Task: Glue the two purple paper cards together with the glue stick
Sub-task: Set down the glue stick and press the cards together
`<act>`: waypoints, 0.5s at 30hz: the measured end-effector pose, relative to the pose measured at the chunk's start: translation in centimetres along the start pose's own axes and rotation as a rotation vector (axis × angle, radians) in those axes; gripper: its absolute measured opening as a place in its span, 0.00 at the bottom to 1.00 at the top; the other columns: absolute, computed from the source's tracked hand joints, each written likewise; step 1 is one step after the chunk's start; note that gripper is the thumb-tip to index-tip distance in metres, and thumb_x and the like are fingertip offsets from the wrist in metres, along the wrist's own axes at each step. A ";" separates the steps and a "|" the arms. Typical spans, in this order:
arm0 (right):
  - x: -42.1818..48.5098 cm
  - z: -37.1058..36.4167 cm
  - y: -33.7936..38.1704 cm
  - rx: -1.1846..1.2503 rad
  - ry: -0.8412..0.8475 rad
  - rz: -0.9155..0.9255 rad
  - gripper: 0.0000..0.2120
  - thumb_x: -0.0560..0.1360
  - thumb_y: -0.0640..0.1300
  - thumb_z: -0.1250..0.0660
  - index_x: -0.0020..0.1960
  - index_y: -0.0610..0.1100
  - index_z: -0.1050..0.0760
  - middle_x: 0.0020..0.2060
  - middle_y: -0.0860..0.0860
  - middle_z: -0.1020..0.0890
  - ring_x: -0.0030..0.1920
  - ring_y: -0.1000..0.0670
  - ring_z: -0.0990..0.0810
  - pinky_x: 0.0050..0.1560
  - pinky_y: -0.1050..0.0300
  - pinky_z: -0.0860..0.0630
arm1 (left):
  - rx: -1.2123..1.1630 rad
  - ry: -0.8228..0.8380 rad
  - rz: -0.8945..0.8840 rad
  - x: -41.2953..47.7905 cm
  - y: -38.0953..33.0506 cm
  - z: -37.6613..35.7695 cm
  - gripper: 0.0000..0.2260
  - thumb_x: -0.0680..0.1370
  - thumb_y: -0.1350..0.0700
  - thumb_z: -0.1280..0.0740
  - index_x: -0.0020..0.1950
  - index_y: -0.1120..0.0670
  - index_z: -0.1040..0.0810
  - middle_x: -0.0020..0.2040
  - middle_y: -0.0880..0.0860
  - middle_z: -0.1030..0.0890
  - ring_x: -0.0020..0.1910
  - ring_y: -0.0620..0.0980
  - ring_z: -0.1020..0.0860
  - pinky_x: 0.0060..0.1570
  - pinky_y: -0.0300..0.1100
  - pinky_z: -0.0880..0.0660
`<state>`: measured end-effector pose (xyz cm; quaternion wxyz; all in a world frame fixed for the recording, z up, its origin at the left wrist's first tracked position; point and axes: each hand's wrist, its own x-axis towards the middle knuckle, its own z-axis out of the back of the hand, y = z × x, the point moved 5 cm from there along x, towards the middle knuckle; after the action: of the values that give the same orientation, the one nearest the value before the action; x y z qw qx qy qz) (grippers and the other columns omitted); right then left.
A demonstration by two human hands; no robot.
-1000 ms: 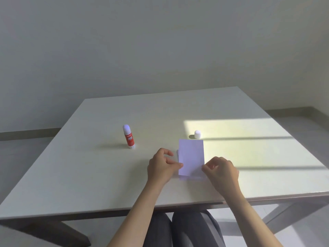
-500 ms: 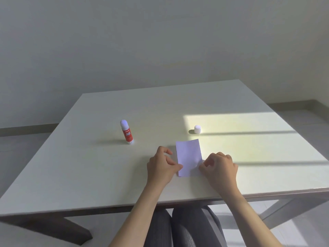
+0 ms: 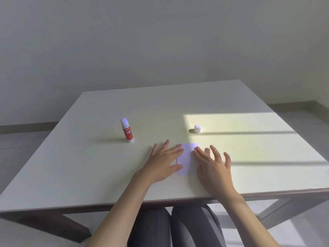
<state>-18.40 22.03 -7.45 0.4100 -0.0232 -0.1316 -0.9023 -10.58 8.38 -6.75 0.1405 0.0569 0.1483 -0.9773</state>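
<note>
A red glue stick with a white uncapped tip point(image 3: 126, 130) stands upright on the pale bench point(image 3: 89, 166), well beyond and left of the left hand point(image 3: 162, 164). That hand lies flat, its fingers point(image 3: 175, 151) spread and released, tips overlapping the left edge of the purple paper card point(image 3: 187, 157). Only one card face shows. The right hand point(image 3: 212, 168) rests likewise, fingers point(image 3: 197, 153) splayed, grasping nothing, on the card's right side. A small white cap point(image 3: 197, 128) sits beyond them in sunlight.

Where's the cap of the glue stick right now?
The white cap stands on the table just beyond the purple card, right of the glue stick.
</note>
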 end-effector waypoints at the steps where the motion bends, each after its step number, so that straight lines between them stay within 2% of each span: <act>1: 0.1 -0.2 0.1 0.001 0.028 0.013 0.25 0.75 0.39 0.46 0.71 0.53 0.38 0.73 0.60 0.36 0.76 0.44 0.46 0.72 0.37 0.54 | 0.014 0.009 0.003 0.0 0.3 0.1 0.26 0.80 0.45 0.44 0.77 0.45 0.45 0.79 0.41 0.49 0.79 0.50 0.58 0.74 0.56 0.62; 3: 0.6 -0.5 0.6 -0.019 0.065 0.062 0.25 0.76 0.39 0.48 0.73 0.52 0.41 0.75 0.59 0.39 0.77 0.46 0.51 0.72 0.35 0.58 | 0.038 -0.003 0.013 -0.3 1.1 0.3 0.26 0.80 0.44 0.43 0.77 0.45 0.44 0.79 0.41 0.49 0.79 0.50 0.58 0.74 0.57 0.62; 9: 1.5 -1.1 3.8 0.005 0.101 0.142 0.27 0.77 0.40 0.50 0.75 0.50 0.47 0.77 0.56 0.45 0.78 0.45 0.54 0.72 0.34 0.65 | -0.018 -0.027 0.077 -1.8 4.2 0.7 0.27 0.79 0.43 0.42 0.77 0.44 0.44 0.79 0.40 0.48 0.79 0.49 0.58 0.74 0.56 0.62; 12: 1.4 -1.0 4.1 -0.038 0.098 0.146 0.26 0.78 0.41 0.51 0.76 0.49 0.49 0.77 0.56 0.47 0.78 0.44 0.55 0.71 0.33 0.66 | -0.084 -0.006 0.073 -2.3 5.0 0.6 0.31 0.77 0.40 0.40 0.77 0.43 0.47 0.78 0.37 0.50 0.78 0.47 0.59 0.75 0.57 0.64; 15: 1.0 -0.7 4.5 -0.065 0.107 0.227 0.27 0.79 0.46 0.54 0.77 0.49 0.54 0.78 0.56 0.51 0.77 0.42 0.59 0.70 0.32 0.68 | -0.095 -0.006 0.061 -2.3 5.4 0.5 0.33 0.76 0.38 0.40 0.77 0.42 0.49 0.78 0.36 0.51 0.78 0.46 0.59 0.74 0.58 0.64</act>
<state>-15.61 18.28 -7.00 0.5148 -0.0028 -0.0768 -0.8539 -6.83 3.93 -7.42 0.1730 0.0516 0.1924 -0.9646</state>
